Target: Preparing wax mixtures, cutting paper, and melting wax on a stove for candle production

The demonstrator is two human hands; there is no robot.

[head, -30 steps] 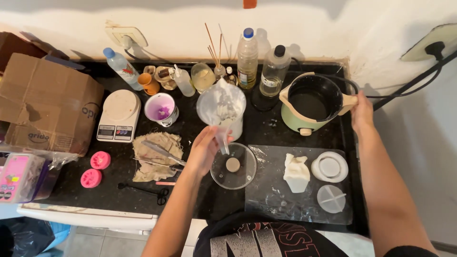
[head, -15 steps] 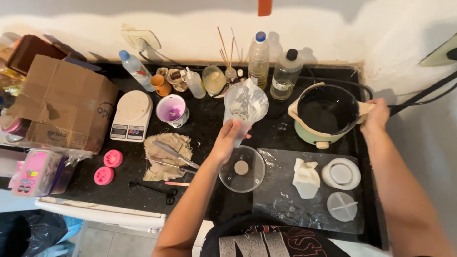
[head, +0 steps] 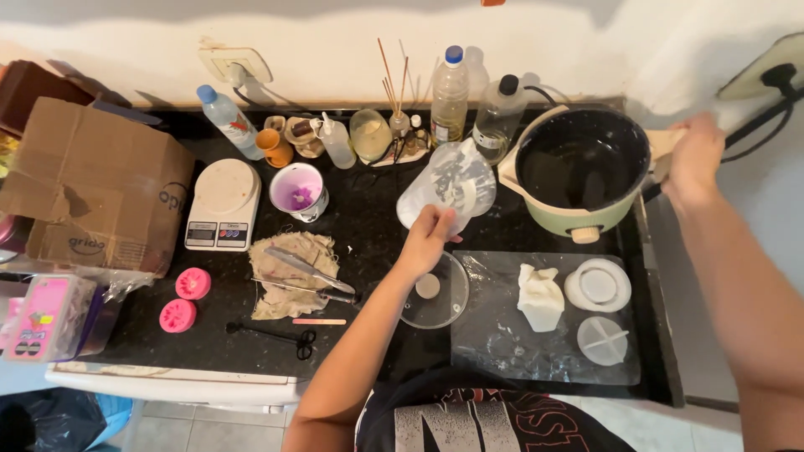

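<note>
Her left hand [head: 429, 230] grips a clear plastic cup [head: 448, 191], tilted. The right hand [head: 692, 159] clasps the green pot's [head: 582, 167] handle at the worktop's [head: 368, 251] back right corner.

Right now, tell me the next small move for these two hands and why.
Probably tip the green pot a little further toward the clear plastic cup. The right hand grips the pot's handle and the pot is tilted, while the left hand holds the cup beside its spout, so the two look lined up for pouring.

brown cardboard box [head: 88, 188] far left | pink package [head: 38, 314] below | scale screen [head: 201, 235]
</note>
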